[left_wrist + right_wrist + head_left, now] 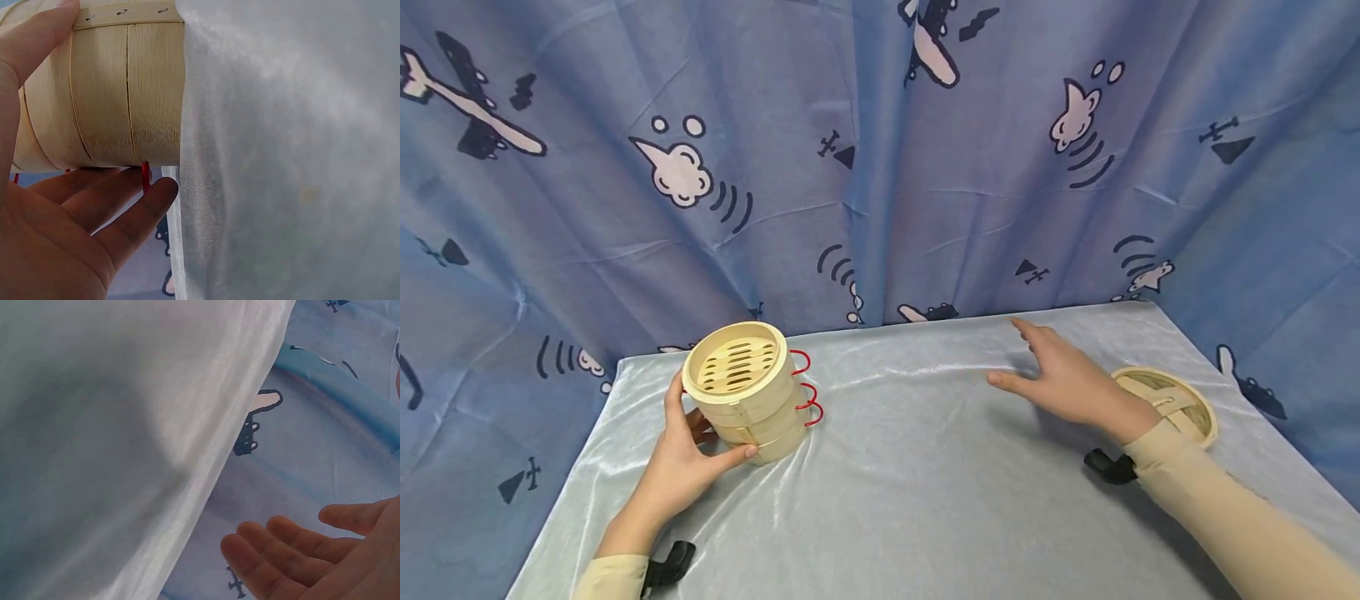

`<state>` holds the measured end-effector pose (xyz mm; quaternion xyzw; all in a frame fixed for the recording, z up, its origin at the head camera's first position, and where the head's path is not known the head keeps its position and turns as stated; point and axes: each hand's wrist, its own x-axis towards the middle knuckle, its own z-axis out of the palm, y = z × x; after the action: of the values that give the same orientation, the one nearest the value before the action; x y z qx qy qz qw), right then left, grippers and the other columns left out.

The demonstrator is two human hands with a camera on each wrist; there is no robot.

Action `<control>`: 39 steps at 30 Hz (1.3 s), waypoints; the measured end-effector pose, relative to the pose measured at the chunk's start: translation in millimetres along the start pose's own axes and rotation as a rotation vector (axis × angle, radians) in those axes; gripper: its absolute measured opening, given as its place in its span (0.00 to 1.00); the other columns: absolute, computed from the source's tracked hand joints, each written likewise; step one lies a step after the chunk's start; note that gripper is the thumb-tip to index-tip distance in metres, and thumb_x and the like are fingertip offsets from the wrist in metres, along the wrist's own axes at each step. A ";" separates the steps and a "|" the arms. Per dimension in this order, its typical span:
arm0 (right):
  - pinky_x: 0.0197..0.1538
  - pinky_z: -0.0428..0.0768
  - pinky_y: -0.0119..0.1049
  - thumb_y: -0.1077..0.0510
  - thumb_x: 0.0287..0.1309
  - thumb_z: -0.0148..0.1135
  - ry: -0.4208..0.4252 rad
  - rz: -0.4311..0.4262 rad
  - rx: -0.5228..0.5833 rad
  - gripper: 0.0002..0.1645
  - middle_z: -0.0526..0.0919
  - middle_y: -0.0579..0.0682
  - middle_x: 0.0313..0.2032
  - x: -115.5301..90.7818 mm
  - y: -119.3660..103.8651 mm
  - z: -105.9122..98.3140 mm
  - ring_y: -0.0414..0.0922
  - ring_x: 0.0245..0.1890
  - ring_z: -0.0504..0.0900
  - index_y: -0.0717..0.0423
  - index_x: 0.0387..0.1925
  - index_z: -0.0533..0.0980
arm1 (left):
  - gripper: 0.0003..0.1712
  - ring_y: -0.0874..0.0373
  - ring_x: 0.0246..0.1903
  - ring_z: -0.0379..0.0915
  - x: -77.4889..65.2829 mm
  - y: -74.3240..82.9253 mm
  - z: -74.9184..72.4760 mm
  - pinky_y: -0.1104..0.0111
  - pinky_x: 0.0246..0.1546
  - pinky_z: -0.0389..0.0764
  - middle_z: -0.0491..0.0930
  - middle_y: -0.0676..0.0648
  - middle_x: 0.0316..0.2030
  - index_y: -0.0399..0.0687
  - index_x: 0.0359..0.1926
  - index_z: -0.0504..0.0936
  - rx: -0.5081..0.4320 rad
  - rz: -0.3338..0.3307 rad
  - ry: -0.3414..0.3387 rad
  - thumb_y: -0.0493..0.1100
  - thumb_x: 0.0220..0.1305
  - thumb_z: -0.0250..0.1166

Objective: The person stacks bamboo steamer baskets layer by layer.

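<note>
A stack of round bamboo steamer baskets (737,392) stands on the left of the table, its slatted top tier uncovered and red loops sticking out on the right side. My left hand (677,458) holds the stack from the left, thumb on the front wall and fingers round the far side. Close up in the left wrist view, the thumb lies along the bamboo wall (125,94), opposite the fingers near a red loop (145,177). My right hand (1071,379) hovers over the right part of the table with nothing in it, thumb and fingers spread apart.
The round bamboo lid (1172,404) lies on the table at the right, partly hidden behind my right wrist. A pale grey velvet cloth (910,500) covers the table. Blue curtains (880,167) with airplane prints hang right behind its back edge and along both sides.
</note>
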<state>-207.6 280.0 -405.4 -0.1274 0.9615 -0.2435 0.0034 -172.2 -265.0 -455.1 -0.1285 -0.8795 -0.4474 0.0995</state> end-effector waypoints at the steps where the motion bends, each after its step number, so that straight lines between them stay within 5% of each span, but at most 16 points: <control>1: 0.73 0.66 0.73 0.23 0.71 0.62 -0.002 0.003 -0.006 0.68 0.58 0.70 0.81 -1.3 1.5 -1.1 0.71 0.78 0.62 0.63 0.87 0.48 | 0.85 0.54 0.56 0.83 -0.1 0.0 0.1 0.67 0.51 0.82 0.77 0.42 0.66 0.75 0.87 0.33 0.001 -0.001 0.001 0.44 0.50 0.91; 8: 0.73 0.64 0.74 0.24 0.71 0.62 0.007 0.032 -0.035 0.68 0.58 0.73 0.81 -15.7 14.0 -7.2 0.73 0.78 0.60 0.66 0.87 0.47 | 0.85 0.62 0.56 0.81 0.0 -1.3 -0.3 0.69 0.51 0.83 0.72 0.43 0.70 0.75 0.87 0.33 -0.002 0.013 0.005 0.44 0.50 0.92; 23: 0.68 0.66 0.77 0.23 0.71 0.62 0.006 0.128 -0.041 0.69 0.57 0.75 0.80 -48.5 48.3 -21.1 0.75 0.76 0.62 0.63 0.88 0.45 | 0.86 0.53 0.55 0.83 -0.9 -2.5 -0.3 0.69 0.52 0.81 0.82 0.39 0.63 0.74 0.87 0.31 0.010 0.005 -0.003 0.44 0.50 0.91; 28: 0.61 0.74 0.75 0.25 0.73 0.62 0.035 0.123 -0.072 0.66 0.66 0.77 0.73 -59.3 62.3 -15.0 0.70 0.64 0.75 0.68 0.86 0.48 | 0.87 0.59 0.55 0.82 -2.7 -5.0 -2.9 0.71 0.50 0.82 0.69 0.42 0.72 0.74 0.87 0.31 0.016 0.017 0.003 0.43 0.50 0.92; 32: 0.64 0.71 0.77 0.25 0.74 0.61 0.042 0.143 -0.098 0.66 0.64 0.80 0.74 -66.9 73.2 -13.3 0.76 0.70 0.69 0.69 0.85 0.49 | 0.87 0.65 0.55 0.81 -2.2 -7.2 -3.5 0.71 0.50 0.83 0.57 0.46 0.76 0.74 0.87 0.31 0.010 0.030 -0.001 0.42 0.50 0.91; 39: 0.64 0.66 0.81 0.29 0.73 0.66 0.069 0.164 -0.113 0.61 0.62 0.82 0.73 -81.1 91.7 -19.7 0.81 0.70 0.65 0.71 0.82 0.58 | 0.87 0.63 0.55 0.81 0.2 -5.0 0.7 0.70 0.50 0.83 0.61 0.44 0.76 0.75 0.87 0.30 -0.005 0.035 -0.006 0.42 0.50 0.91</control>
<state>-152.8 387.1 -435.5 -0.0398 0.9804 -0.1922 -0.0169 -174.1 -267.3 -459.2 -0.1456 -0.8763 -0.4472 0.1043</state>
